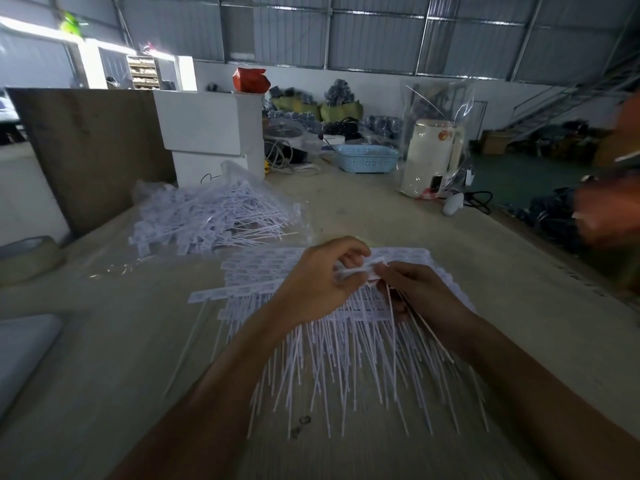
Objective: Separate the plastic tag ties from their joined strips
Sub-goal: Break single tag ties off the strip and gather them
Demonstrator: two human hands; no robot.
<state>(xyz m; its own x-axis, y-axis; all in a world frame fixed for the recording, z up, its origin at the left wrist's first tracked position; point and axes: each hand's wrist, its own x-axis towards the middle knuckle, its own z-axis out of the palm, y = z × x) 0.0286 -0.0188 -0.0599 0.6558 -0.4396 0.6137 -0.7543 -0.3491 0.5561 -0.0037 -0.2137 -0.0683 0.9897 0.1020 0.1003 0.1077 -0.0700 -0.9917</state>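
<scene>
Both hands meet over the top edge of the heap: my left hand (pixel 311 282) curls its fingers round the head end of a joined strip (pixel 360 268) of tag ties, and my right hand (pixel 415 289) pinches the neighbouring tag head just beside it, with a few thin tails running back under that palm toward five o'clock. I hold them this close, I judge, so that a short twist or pull parts one tie from the next without bending the rest. Beneath my hands the pile of joined strips (pixel 263 271) lies on the bench (pixel 485 271) with heads toward twelve o'clock and tails fanned toward six, which keeps the heads within easy reach. At ten o'clock a clear plastic bag (pixel 214 213) holds loose ties, probably the ones already separated, near enough to toss each one across. Farther off at one o'clock stand a blue basket (pixel 367 159) and a bagged white appliance (pixel 429 157). Another person's arm (pixel 609 209), blurred, enters at three o'clock. Many strips remain, so the work looks far from done.
</scene>
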